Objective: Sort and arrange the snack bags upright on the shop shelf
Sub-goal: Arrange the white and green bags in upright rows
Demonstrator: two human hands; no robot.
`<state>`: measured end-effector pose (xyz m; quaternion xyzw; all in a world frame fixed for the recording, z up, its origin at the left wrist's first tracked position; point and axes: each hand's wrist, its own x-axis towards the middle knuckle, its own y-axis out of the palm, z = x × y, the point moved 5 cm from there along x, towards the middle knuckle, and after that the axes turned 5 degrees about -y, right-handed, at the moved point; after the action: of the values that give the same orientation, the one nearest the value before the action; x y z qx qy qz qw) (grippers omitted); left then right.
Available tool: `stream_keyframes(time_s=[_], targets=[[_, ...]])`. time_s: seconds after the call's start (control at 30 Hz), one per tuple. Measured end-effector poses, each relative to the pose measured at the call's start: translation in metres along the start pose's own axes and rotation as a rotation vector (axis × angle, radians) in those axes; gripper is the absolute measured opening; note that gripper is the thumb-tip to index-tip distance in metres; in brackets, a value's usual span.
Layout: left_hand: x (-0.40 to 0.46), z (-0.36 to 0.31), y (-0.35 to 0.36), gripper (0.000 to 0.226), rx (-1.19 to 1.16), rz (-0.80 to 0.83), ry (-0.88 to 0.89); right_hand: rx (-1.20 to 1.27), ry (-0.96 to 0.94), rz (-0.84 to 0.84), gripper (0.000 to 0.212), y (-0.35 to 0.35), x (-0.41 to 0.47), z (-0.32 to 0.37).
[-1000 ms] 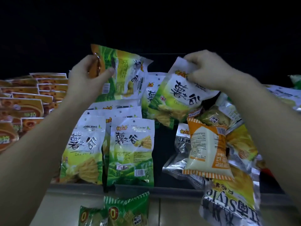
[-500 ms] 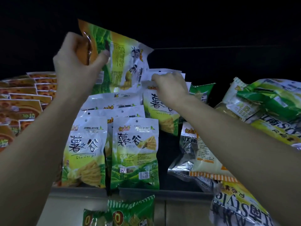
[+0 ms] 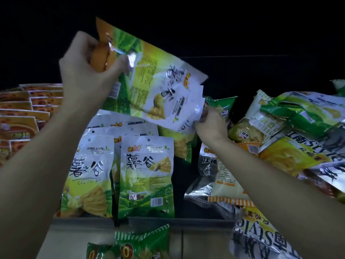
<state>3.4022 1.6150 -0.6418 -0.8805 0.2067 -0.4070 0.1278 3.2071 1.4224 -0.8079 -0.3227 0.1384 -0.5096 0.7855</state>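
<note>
Two hands (image 3: 89, 71) (image 3: 211, 124) over grey shelf lip (image 3: 196, 224), snack bags (image 3: 147, 178) upright, dark surroundings

Left hand (image 3: 87, 71) higher with tilted bag (image 3: 149, 79); right hand (image 3: 211, 126) now at its lower corner.

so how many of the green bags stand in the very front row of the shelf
2: one at front left, one right beside it. More stand behind them, partly hidden.

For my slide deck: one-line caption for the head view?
Left hand holds green snack bags tilted above upright rows; right hand grips their lower corner.
</note>
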Motion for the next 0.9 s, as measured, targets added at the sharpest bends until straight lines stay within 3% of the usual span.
stream_keyframes(time_s=[0.07, 0.13, 0.2, 0.33, 0.43, 0.53, 0.63, 0.7, 0.77, 0.9], targets=[[-0.003, 0.001, 0.013, 0.028, 0.06, 0.144, 0.018, 0.034, 0.045, 0.03, 0.006, 0.0, 0.004, -0.003], [-0.009, -0.005, 0.026, 0.025, 0.076, 0.279, 0.057, 0.088, 0.181, 0.076, 0.034, 0.001, 0.002, -0.007], [-0.011, -0.006, 0.034, 0.035, 0.06, 0.357, 0.051, 0.193, 0.181, 0.095, 0.045, -0.002, -0.001, -0.003], [-0.01, -0.009, 0.036, 0.035, 0.114, 0.413, 0.072, 0.396, 0.138, 0.039, 0.022, -0.019, -0.002, -0.016], [-0.014, -0.014, 0.046, 0.038, 0.157, 0.516, 0.109, 0.716, 0.191, -0.036, 0.026, -0.042, -0.001, -0.02], [-0.021, -0.022, 0.065, 0.041, 0.217, 0.618, 0.133, 0.844, 0.053, 0.195, 0.031, -0.061, -0.009, 0.002], [-0.027, -0.033, 0.084, 0.039, 0.214, 0.629, 0.145, 0.597, -0.093, 0.516, 0.037, -0.063, -0.021, 0.026], [-0.029, -0.035, 0.092, 0.034, 0.171, 0.6, 0.101, 0.36, -0.137, 0.612, 0.041, -0.063, -0.025, 0.029], [-0.029, -0.03, 0.094, 0.029, 0.086, 0.56, -0.002, 0.316, -0.094, 0.568, 0.035, -0.071, -0.022, 0.024], [-0.034, -0.002, 0.084, 0.021, -0.126, 0.445, -0.242, 0.571, 0.116, 0.425, 0.035, -0.089, -0.013, 0.003]])
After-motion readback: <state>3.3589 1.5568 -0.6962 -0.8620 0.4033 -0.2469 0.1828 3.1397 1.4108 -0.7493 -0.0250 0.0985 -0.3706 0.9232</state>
